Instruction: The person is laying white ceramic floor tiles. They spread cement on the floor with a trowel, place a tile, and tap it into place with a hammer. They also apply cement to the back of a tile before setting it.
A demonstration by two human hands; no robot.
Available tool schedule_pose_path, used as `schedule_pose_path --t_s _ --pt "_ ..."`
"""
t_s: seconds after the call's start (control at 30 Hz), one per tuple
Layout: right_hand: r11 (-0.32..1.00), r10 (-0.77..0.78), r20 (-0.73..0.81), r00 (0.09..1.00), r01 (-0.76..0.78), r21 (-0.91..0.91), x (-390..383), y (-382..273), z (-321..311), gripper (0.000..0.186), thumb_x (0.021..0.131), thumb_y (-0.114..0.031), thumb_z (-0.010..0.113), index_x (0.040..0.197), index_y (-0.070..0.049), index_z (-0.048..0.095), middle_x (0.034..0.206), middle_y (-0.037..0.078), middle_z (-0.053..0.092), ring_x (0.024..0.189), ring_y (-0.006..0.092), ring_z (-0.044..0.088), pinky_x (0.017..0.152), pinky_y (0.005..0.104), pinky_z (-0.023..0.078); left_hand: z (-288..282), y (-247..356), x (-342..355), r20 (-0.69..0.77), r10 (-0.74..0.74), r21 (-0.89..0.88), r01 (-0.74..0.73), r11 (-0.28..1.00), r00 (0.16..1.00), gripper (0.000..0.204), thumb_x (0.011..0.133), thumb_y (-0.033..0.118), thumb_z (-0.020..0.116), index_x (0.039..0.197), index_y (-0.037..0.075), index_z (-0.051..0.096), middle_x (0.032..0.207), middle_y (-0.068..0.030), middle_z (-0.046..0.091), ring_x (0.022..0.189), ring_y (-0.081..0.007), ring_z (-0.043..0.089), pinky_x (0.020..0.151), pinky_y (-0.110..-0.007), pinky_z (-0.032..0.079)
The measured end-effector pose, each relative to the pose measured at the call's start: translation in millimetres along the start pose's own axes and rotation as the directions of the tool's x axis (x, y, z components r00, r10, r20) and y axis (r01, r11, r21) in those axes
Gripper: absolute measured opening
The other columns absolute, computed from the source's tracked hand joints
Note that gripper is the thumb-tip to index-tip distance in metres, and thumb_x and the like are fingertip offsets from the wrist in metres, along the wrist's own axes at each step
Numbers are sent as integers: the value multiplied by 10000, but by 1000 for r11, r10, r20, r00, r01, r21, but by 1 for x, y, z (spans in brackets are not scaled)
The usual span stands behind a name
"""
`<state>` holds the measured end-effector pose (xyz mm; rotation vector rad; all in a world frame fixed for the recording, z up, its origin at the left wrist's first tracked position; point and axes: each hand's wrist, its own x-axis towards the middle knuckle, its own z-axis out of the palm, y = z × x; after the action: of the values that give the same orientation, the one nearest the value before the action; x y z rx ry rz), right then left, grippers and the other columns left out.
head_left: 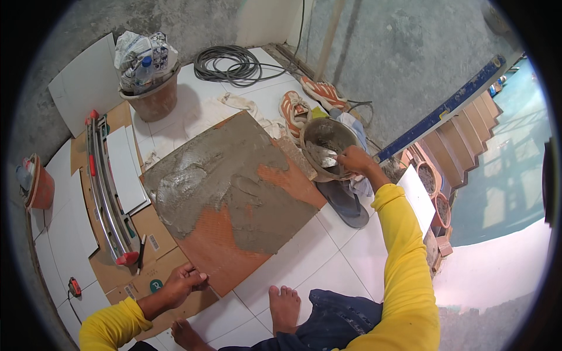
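We see the left hand (182, 282) curled over the near corner of a large orange tile (234, 205), fingers clamped on its edge. The tile lies face down, partly spread with grey mortar (216, 175); bare orange shows just beyond this hand. Far across the tile, our right hand (354, 159) grips a trowel (324, 157) inside a mortar bowl (328, 140) that sits touching the tile's far-right edge. Left of the left hand, a tile cutter (108, 187) rests on cardboard (161, 234). Between the hands, white floor tiles (328, 257) offer open room beside a bare foot (284, 307). Beyond the right hand lie sandals (345, 205) and a blue level (445, 111).
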<state>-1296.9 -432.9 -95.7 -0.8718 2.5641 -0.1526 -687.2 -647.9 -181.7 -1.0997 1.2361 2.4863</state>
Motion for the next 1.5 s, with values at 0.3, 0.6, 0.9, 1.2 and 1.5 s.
schedule_pose_path --t_s 0.3,0.6,0.9,1.2,1.5 --pt "942 7 -257 967 80 327 -70 -1 -2 325 1024 -288 646 942 18 716 789 151 694 719 316 694 665 424 527 2 -1 0 65 -6 -20 8 1000 998 170 1071 145 705 1199 83 612 1032 -5 668 957 -159 702 964 -395 601" --pt "897 -442 -535 720 359 -259 -181 -107 66 278 929 -188 801 1126 -21 699 1074 164 688 1061 391 670 876 488 541 0 7 2 94 -23 48 18 999 995 224 1077 133 697 1261 61 590 1030 -14 697 975 -167 729 941 -371 610" --pt "927 -174 -363 915 277 252 -182 -117 53 253 1069 -262 649 1041 -11 658 886 103 666 717 246 666 644 383 540 -5 12 -12 175 -22 44 15 999 984 502 1085 166 680 1519 11 482 1257 -47 702 1206 -209 742 955 -325 596" --pt "927 -209 243 947 113 357 -179 -183 68 358 1154 -312 522 1002 -7 633 728 123 652 561 260 643 529 393 517 -7 9 -30 207 -4 -3 5 1000 978 723 1083 54 608 1712 39 252 1555 -114 593 1352 -253 671 1019 -343 573" --pt "684 -729 141 670 724 91 -249 -216 117 347 1128 -307 553 1036 -3 694 876 288 713 791 539 678 753 591 557 -8 8 -42 236 -2 -1 2 1000 972 784 1056 60 594 1735 36 202 1714 -120 458 1432 -230 610 1017 -337 556"
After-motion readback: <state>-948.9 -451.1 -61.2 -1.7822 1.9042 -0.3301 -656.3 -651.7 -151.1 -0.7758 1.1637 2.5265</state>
